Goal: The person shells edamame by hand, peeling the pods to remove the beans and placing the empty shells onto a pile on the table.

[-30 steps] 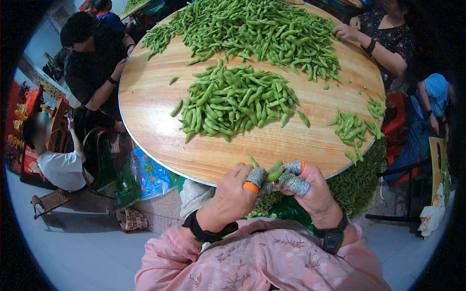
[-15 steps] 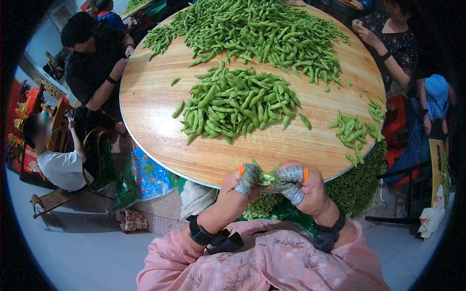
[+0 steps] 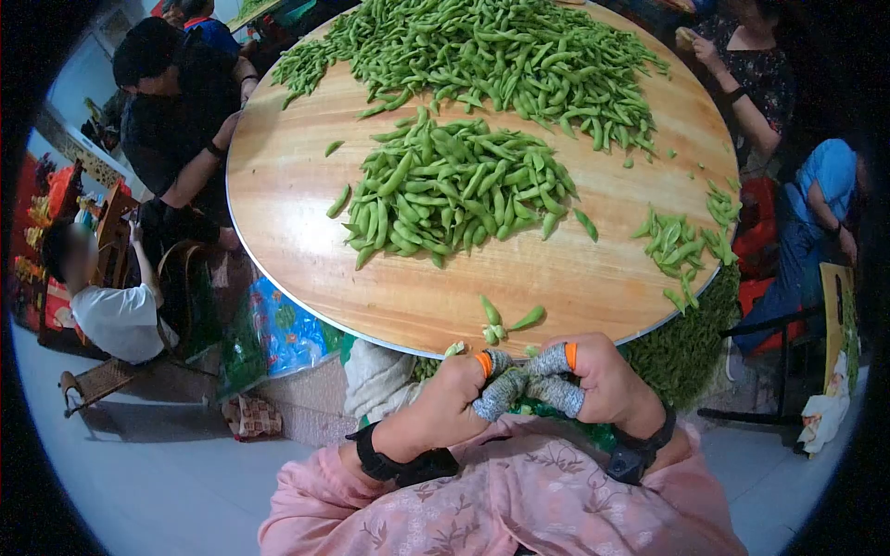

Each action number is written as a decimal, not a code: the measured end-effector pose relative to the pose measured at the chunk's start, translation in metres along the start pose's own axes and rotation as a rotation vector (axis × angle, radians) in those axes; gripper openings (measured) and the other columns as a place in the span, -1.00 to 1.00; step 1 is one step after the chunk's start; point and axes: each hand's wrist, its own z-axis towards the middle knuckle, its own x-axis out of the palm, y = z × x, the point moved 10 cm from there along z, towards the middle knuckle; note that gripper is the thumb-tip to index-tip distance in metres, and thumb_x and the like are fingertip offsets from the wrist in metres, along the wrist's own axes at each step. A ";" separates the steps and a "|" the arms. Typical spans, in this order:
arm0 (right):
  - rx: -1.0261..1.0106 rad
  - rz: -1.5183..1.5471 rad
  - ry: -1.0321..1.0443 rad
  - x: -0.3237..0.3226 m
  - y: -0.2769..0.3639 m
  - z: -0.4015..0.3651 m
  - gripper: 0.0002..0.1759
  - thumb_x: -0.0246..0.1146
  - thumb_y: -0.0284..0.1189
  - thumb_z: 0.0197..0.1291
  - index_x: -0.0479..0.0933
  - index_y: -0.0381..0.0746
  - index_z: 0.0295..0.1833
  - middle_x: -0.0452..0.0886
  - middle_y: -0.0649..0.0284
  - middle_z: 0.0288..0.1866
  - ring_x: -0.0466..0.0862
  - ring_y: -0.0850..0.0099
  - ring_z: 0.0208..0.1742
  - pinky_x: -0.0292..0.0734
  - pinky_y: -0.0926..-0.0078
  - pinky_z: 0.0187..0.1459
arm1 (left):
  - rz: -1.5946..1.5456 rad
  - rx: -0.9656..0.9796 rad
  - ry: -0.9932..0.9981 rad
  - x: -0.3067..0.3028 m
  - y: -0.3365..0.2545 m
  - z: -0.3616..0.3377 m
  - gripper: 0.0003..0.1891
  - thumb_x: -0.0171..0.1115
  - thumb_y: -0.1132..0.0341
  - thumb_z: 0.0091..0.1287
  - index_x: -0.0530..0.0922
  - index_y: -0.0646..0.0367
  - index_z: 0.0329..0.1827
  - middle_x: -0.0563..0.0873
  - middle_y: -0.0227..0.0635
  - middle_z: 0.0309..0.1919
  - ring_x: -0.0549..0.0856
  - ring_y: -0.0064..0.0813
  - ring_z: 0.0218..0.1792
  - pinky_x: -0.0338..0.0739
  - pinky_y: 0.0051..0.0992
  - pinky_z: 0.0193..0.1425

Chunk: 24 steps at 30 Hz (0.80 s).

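Observation:
My left hand [image 3: 443,394] and my right hand [image 3: 604,378] meet just below the near rim of the round wooden table [image 3: 278,199]. Grey fabric covers with orange bands sit on the thumbs and forefingers. The covered fingertips pinch together on a green soybean pod [image 3: 532,352], which is almost wholly hidden between them. A few loose pods [image 3: 505,322] lie on the table edge right above my hands. A heap of pods [image 3: 454,190] fills the table's middle, and a larger pile [image 3: 491,56] lies at the far side.
A small cluster of pods [image 3: 681,246] lies at the right rim. A mass of green pods [image 3: 681,347] sits below the table on the right. Other people sit around: one in black [image 3: 171,111] on the left, one at the far right [image 3: 746,69], and a person in white [image 3: 116,315] low on the left.
My hands have dropped from the table edge to just below the rim and drawn closer together. The pod they held in plain sight is now hidden between the fingertips.

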 end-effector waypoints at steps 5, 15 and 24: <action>-0.094 -0.129 0.048 0.007 -0.001 -0.007 -0.83 0.20 -0.53 -0.18 0.51 -0.28 -0.35 0.53 0.14 -0.48 0.54 0.28 -0.43 0.42 0.47 -0.35 | 0.006 0.022 0.062 0.009 -0.001 -0.007 -0.77 0.08 0.48 0.02 0.44 0.33 -0.23 0.53 0.01 -0.49 0.55 -0.07 -0.45 0.40 -0.36 -0.39; 0.518 -0.553 -0.460 -0.125 -0.026 -0.105 -0.78 0.15 -0.59 -0.20 0.51 -0.34 -0.31 0.52 0.11 -0.52 0.54 0.37 -0.48 0.41 0.54 -0.36 | 0.837 -0.106 -0.310 -0.058 -0.002 0.016 -0.78 0.19 0.25 0.02 0.51 0.24 -0.43 0.52 -0.11 -0.69 0.54 -0.12 -0.61 0.40 -0.32 -0.54; 0.226 -0.068 -0.554 -0.080 -0.030 -0.056 -0.79 0.15 -0.61 -0.05 0.50 -0.35 -0.22 0.59 0.23 -0.36 0.54 0.54 -0.32 0.44 0.61 -0.23 | 0.794 -0.120 -0.189 -0.045 0.010 0.042 -0.80 0.22 0.28 0.00 0.48 0.27 -0.54 0.52 -0.14 -0.71 0.54 -0.29 -0.65 0.39 -0.39 -0.56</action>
